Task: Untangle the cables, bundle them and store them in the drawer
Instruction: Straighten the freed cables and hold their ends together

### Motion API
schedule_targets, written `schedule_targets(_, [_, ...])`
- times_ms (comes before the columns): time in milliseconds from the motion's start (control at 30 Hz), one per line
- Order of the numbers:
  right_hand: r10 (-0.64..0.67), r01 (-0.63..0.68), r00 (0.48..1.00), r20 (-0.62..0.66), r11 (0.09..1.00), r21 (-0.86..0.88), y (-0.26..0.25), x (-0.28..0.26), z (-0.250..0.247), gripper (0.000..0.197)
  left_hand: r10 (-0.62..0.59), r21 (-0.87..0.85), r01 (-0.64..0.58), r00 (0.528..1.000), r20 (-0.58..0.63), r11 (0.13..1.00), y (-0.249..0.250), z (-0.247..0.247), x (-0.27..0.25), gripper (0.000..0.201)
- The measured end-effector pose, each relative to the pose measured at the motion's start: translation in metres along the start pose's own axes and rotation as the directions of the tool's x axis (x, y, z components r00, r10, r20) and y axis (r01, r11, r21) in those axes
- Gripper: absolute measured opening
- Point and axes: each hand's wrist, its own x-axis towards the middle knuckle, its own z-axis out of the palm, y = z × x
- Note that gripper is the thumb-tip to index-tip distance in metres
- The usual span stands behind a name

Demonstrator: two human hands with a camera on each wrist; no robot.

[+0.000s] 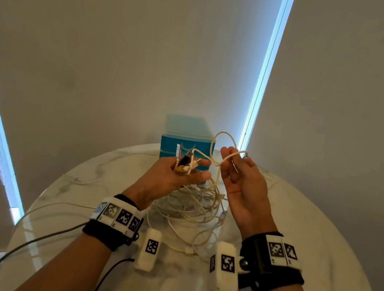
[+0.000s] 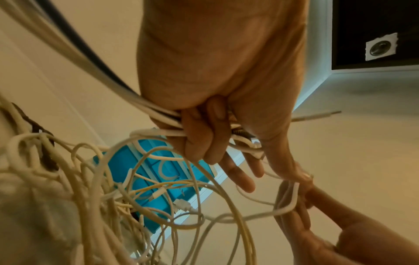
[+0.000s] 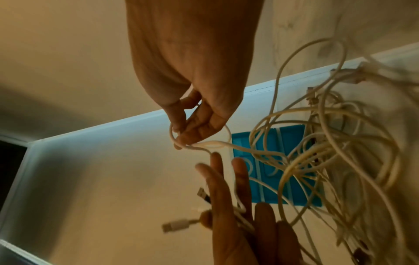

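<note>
Cables (image 1: 192, 203) hang tangled between both raised hands.

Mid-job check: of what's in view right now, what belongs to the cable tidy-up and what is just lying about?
Part of the job:
- cable tangle on the table
- plug ends gripped in the left hand
- cream cable loop pinched by the right hand
- blue drawer box, drawers closed

Just there:
- round white table
- window blinds
- dark wrist-camera leads

Dim, window-edge glow, blurred wrist views.
</note>
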Motion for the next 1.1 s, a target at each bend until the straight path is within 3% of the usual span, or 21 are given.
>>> schedule_targets(233, [0.049, -0.049, 0.999, 0.020, 0.999, 0.001, 0.010, 0.001, -0.002, 0.031, -0.009, 0.130, 0.002, 0.998, 0.055, 0.992, -0.010, 0.005, 0.004, 0.018])
schedule_targets(300, [0.040, -0.039, 0.999, 0.009, 0.997, -0.072, 0.010, 0.003, -0.005, 0.027, 0.012, 0.094, -0.011, 1.000, -0.009, 0.996, -0.009, 0.002, 0.005, 0.015])
schedule_targets(400, [0.101, -0.100, 0.995, -0.014, 0.944, -0.316, 0.017, 0.005, -0.011, 0.029, 0.024, -0.097, -0.047, 0.974, -0.225, 0.994, -0.009, -0.010, 0.009, 0.019])
schedule_targets(433, [0.122, -0.119, 0.992, -0.025, 0.873, -0.472, 0.022, 0.006, -0.014, 0.029, 0.004, -0.160, -0.051, 0.960, -0.280, 0.986, -0.011, -0.016, 0.011, 0.024])
schedule_targets(500, [0.112, -0.082, 0.994, -0.020, 0.585, -0.807, 0.033, 0.005, -0.022, 0.022, -0.032, -0.296, -0.073, 0.941, -0.335, 0.952, -0.018, -0.029, 0.016, 0.032])
schedule_targets(533, [0.089, -0.035, 0.996, 0.005, 0.435, -0.900, 0.037, 0.005, -0.025, 0.018, -0.039, -0.348, -0.090, 0.937, -0.348, 0.933, -0.021, -0.033, 0.016, 0.034])
schedule_targets(567, [0.049, 0.012, 0.998, 0.031, 0.352, -0.936, 0.040, 0.005, -0.027, 0.013, -0.044, -0.374, -0.097, 0.935, -0.353, 0.922, -0.023, -0.036, 0.017, 0.036])
schedule_targets(733, [-0.278, 0.232, 0.952, 0.124, 0.398, -0.888, 0.030, 0.003, -0.017, 0.005, -0.074, -0.424, -0.093, 0.930, -0.360, 0.901, -0.023, -0.037, 0.016, 0.019])
schedule_targets(767, [-0.255, 0.227, 0.960, 0.116, 0.467, -0.855, 0.027, 0.001, -0.013, 0.003, -0.074, -0.432, -0.099, 0.928, -0.366, 0.897, -0.024, -0.038, 0.017, 0.018])
schedule_targets(867, [0.015, 0.118, 0.983, 0.183, 0.710, -0.694, 0.025, -0.011, 0.002, 0.019, -0.079, -0.443, -0.102, 0.925, -0.371, 0.890, -0.026, -0.039, 0.019, 0.021])
schedule_targets(967, [0.109, 0.117, 0.938, 0.330, 0.794, -0.596, 0.029, -0.020, 0.013, 0.035, -0.084, -0.447, -0.097, 0.926, -0.368, 0.890, -0.029, -0.037, 0.020, 0.022])
schedule_targets(1100, [-0.015, 0.226, 0.943, 0.333, 0.765, -0.603, 0.024, -0.022, 0.022, 0.024, -0.063, -0.361, -0.063, 0.943, -0.327, 0.931, -0.028, -0.035, 0.018, 0.033])
